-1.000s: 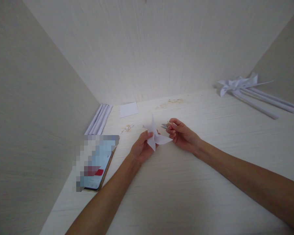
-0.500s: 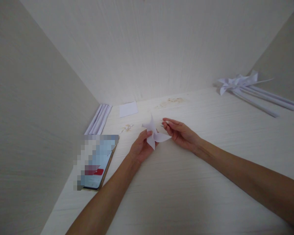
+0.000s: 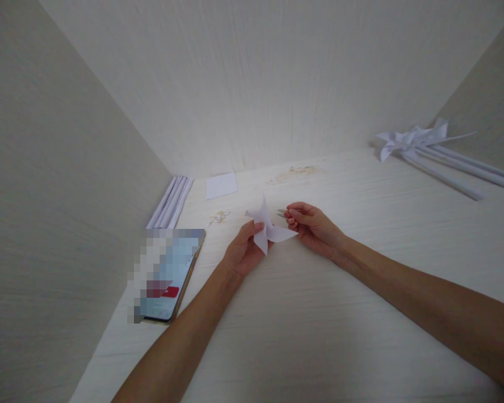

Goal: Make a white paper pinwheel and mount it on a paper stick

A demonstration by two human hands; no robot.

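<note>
Near the middle of the white table, my left hand (image 3: pixel 247 249) is closed on a white paper pinwheel (image 3: pixel 264 230), its thumb pressed close to the centre. The curved blades point outward, and the fingers are partly hidden behind them. Just to the right, my right hand (image 3: pixel 313 224) pinches a small two-pronged metal fastener (image 3: pixel 281 213) between thumb and fingers. Its thin prongs point left toward the pinwheel without touching it. Left of the pinwheel lies a small heap of similar gold and silver fasteners (image 3: pixel 219 218).
At the left, a phone (image 3: pixel 185 274) with a partly blurred screen lies below several rolled paper sticks (image 3: pixel 170 202). A white paper square (image 3: pixel 222 185) is near the back wall. At the far right lie finished pinwheels (image 3: pixel 415 139) on paper sticks (image 3: pixel 449 174). Walls enclose the table.
My right hand has drawn slightly back to the right, and its fingers have closed more around the fastener. My left hand still holds the pinwheel in nearly the same place.
</note>
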